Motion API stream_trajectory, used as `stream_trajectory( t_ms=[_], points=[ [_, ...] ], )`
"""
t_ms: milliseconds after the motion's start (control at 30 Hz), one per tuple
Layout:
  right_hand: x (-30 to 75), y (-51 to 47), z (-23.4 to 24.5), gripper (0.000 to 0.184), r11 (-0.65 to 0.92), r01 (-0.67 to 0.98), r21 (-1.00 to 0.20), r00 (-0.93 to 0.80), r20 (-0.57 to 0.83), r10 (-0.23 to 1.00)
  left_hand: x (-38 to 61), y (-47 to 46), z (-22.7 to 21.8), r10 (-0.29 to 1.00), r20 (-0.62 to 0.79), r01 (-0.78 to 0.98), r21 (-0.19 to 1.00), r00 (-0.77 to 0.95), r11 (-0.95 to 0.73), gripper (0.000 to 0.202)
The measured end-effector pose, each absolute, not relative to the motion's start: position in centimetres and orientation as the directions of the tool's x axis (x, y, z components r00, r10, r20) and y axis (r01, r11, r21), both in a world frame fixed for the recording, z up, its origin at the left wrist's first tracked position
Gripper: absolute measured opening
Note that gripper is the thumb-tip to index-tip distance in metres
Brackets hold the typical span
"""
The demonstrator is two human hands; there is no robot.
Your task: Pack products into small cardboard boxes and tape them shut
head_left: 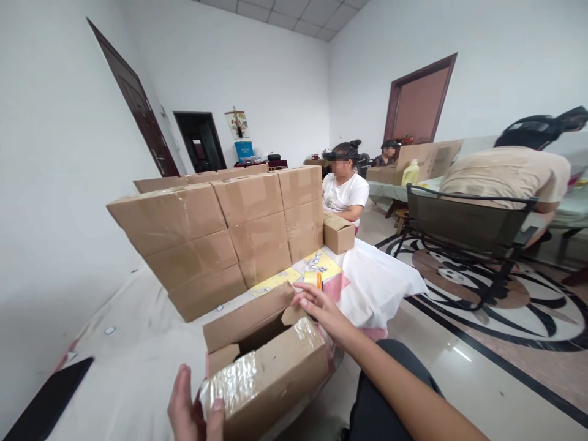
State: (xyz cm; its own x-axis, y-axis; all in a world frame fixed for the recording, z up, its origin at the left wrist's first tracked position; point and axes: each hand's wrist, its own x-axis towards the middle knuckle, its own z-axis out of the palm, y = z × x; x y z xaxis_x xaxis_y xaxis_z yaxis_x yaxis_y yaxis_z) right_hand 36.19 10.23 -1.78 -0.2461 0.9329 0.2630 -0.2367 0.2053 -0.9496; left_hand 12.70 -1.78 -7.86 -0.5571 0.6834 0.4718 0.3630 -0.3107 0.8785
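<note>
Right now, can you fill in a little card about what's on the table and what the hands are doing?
left hand: flat against the near end of the open cardboard box, thumb on its taped side
right hand: fingers spread on the box's raised flap
table: covered in white cloth
behind the box: stack of taped boxes, three high
also there: small box, yellow sheets, dark flat slab at the left
other people: person in white shirt, person in beige shirt on a black chair

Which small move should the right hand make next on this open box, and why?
Probably press the small end flap inward: the right hand rests on it, the left hand steadies the brown cardboard box, whose long flap stands open.
</note>
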Motion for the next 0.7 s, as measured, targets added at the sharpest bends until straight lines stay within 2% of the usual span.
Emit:
stream_trajectory(
  t_ms=[133, 200, 267, 333, 367, 433, 500, 567, 700],
  points=[
    [36.2, 10.1, -1.8, 0.055, 0.281, -0.240, -0.929, -0.159, 0.323, 0.933, 11.8, -1.6, -8.7, 0.722, 0.499, 0.363, 0.862, -0.478, -0.355, 0.073],
    [36.4, 10.1, -1.8, 0.047, 0.309, -0.208, -0.928, -0.191, 0.349, 0.917, 11.6, -1.5, -8.4, 0.684, 0.568, 0.456, 0.810, -0.457, -0.368, 0.073],
    [36.7, 9.9, -1.8, 0.042, 0.351, -0.142, -0.925, -0.231, 0.376, 0.897, 11.3, -1.4, -7.1, 0.635, 0.702, 0.656, 0.649, -0.321, -0.385, 0.072],
    [37.1, 9.5, -1.8, 0.042, 0.436, -0.041, -0.899, -0.254, 0.432, 0.866, 11.2, -1.2, -5.4, 0.638, 0.770, 0.830, 0.358, -0.004, -0.427, 0.069],
    [37.3, 9.3, -1.8, 0.042, 0.488, 0.021, -0.872, -0.274, 0.465, 0.842, 11.3, -1.1, -4.5, 0.663, 0.729, 0.864, 0.213, 0.172, -0.457, 0.065],
    [37.7, 8.7, -1.9, 0.041, 0.577, 0.123, -0.807, -0.321, 0.518, 0.793, 11.7, -0.8, -2.9, 0.740, 0.567, 0.880, 0.057, 0.360, -0.472, 0.060],
    [38.0, 8.3, -2.2, 0.040, 0.614, 0.162, -0.773, -0.353, 0.535, 0.767, 12.3, -0.7, -2.0, 0.839, 0.411, 0.913, 0.035, 0.357, -0.406, 0.064],
    [38.4, 8.0, -2.6, 0.041, 0.596, 0.139, -0.791, -0.345, 0.525, 0.778, 12.9, -0.7, -1.5, 0.904, 0.307, 0.943, 0.051, 0.298, -0.328, 0.068],
    [39.2, 8.7, -3.7, 0.045, 0.576, 0.157, -0.803, -0.160, 0.555, 0.817, 13.5, -0.6, -1.1, 0.948, 0.220, 0.964, 0.083, 0.229, -0.252, 0.076]
  ],
)
